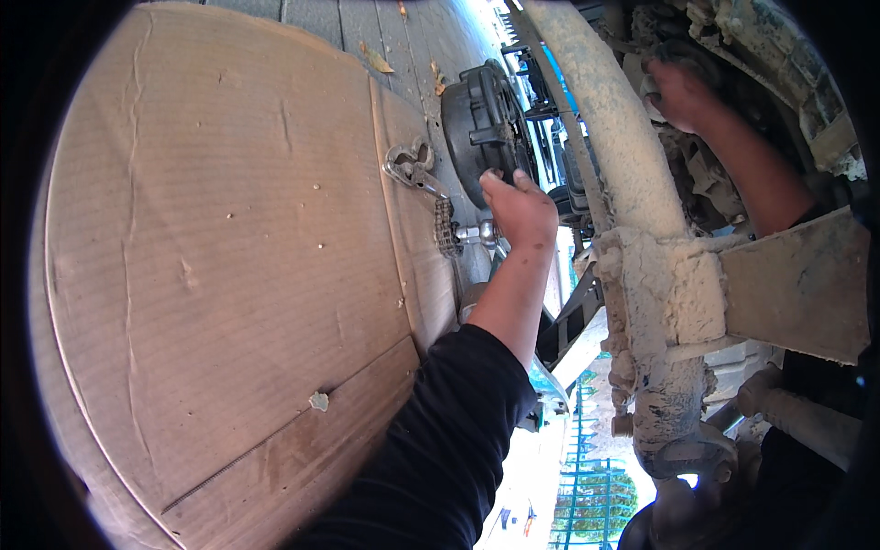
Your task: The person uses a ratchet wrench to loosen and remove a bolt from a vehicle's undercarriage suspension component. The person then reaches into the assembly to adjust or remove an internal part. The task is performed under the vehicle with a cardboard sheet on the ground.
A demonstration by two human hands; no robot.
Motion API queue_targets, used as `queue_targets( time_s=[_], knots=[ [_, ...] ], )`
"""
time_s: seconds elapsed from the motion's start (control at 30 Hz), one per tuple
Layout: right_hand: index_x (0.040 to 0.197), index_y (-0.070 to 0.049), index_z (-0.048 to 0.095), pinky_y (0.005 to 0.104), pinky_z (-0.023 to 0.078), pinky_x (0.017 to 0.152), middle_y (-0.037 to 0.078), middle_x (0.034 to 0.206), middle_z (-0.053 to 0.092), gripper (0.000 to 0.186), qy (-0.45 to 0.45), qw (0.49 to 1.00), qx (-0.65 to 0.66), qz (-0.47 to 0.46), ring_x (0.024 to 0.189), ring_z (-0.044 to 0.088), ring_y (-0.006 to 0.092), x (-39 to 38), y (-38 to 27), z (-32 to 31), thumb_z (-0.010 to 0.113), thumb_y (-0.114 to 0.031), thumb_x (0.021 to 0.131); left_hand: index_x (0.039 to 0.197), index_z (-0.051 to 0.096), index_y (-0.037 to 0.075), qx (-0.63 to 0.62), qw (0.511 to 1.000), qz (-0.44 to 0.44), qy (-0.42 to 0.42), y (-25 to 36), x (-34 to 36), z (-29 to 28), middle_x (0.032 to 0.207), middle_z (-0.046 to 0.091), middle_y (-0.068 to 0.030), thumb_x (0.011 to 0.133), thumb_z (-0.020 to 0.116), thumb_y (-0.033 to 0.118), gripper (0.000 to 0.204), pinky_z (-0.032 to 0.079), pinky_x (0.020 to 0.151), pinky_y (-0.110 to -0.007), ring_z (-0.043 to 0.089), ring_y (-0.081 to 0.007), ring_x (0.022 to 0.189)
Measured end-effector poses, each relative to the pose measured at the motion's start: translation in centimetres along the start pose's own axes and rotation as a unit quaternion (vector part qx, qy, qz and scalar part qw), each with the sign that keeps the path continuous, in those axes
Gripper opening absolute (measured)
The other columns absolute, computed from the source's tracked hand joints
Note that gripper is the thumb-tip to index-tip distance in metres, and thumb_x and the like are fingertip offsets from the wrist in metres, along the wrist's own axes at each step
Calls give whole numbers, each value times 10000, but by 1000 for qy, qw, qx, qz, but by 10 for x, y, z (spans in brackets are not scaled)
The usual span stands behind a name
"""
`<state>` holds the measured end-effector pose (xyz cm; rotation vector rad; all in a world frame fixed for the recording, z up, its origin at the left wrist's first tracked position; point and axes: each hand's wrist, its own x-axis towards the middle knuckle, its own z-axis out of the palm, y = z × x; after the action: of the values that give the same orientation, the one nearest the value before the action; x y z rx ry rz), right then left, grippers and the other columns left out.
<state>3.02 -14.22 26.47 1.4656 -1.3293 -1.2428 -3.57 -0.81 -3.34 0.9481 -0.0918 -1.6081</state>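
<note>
My left hand is at the near edge of a round black plastic pan; its thumb and fingers are closed at the rim. Beside that hand lies a chain wrench, its chain bunched next to a shiny metal socket fitting. A steel tool with a curved, hooked head lies just beyond, touching the cardboard's edge. My right hand reaches up among the dusty vehicle parts, its fingers curled against a pale grey part that is mostly hidden in shadow.
A large cardboard sheet covers the ground at left. A thick mud-caked axle tube runs between my arms, with a metal bracket at right. Paving with dry leaves lies at the top; a green fence stands in the distance.
</note>
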Motion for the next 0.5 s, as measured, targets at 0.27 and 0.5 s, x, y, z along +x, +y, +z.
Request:
queue_targets(
  time_s=[0.27, 0.5],
  knots=[
    [1353, -14, 595, 444, 518, 1051, 253, 1302, 662, 510, 25, 997, 59, -46, 1239, 628, 425, 6, 7, 6, 768, -86, 879, 1336, 466, -54, -19, 999, -37, -15, -14, -2, 5, 1356, 556, -297, 1061, 598, 185, 387, 471, 1048, -505, 594, -468, 1233],
    [1340, -35, 614, 478, 526, 1019, 254, 1246, 664, 507, 38, 998, -23, -32, 1210, 629, 441, -2, -1, 1, 816, -220, 913, 1330, 440, -47, -3, 999, -36, 2, -12, -13, 2, 1338, 532, -306, 1054, 601, 180, 392, 461, 1040, -523, 580, -484, 1217]
  ],
)
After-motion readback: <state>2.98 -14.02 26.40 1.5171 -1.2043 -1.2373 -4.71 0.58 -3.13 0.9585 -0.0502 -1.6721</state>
